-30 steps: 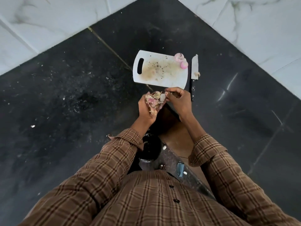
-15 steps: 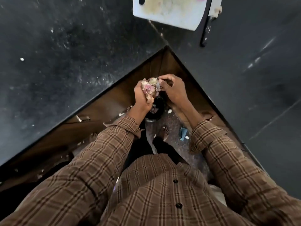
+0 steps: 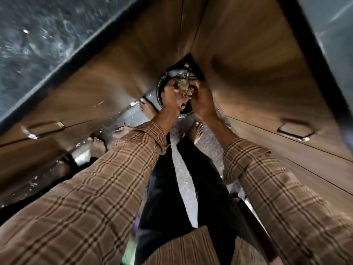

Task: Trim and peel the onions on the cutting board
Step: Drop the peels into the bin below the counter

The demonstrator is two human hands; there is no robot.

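— What surrounds the hands?

— Wooden cabinet doors (image 3: 248, 60) meet in a corner under a dark speckled counter (image 3: 38, 29). Each side has a metal handle: one at the left (image 3: 41, 129), one at the right (image 3: 295, 131). Down in the corner stands a dark round bin (image 3: 162, 83) on a grey speckled floor (image 3: 188, 180). Bare feet show on that floor: one just beside the bin (image 3: 146, 108), one under the right wrist (image 3: 196, 131), another further left (image 3: 97, 145). Small pale scraps lie scattered on the floor along the left cabinets.

— Does anything block the view?

— The plaid sleeves (image 3: 114, 178) fill the lower half, and black trousers (image 3: 164, 188) hang between them. The hands themselves hide most of the bin's mouth, and the whole picture is smeared by motion.

— And the left hand?

— The left hand (image 3: 170, 98) is curled around a clump of onion peels (image 3: 182, 88), gripping it right above the bin.

— The right hand?

— The right hand (image 3: 202, 100) is just beside it, fingers bent in toward the same clump and touching it. Whether it pinches the peels or only brushes them I cannot tell through the blur.

— Where are the onions?

— Only the peels show, between the two hands over the bin. The board is out of view.

— Any writing or labels?

— None that can be read.
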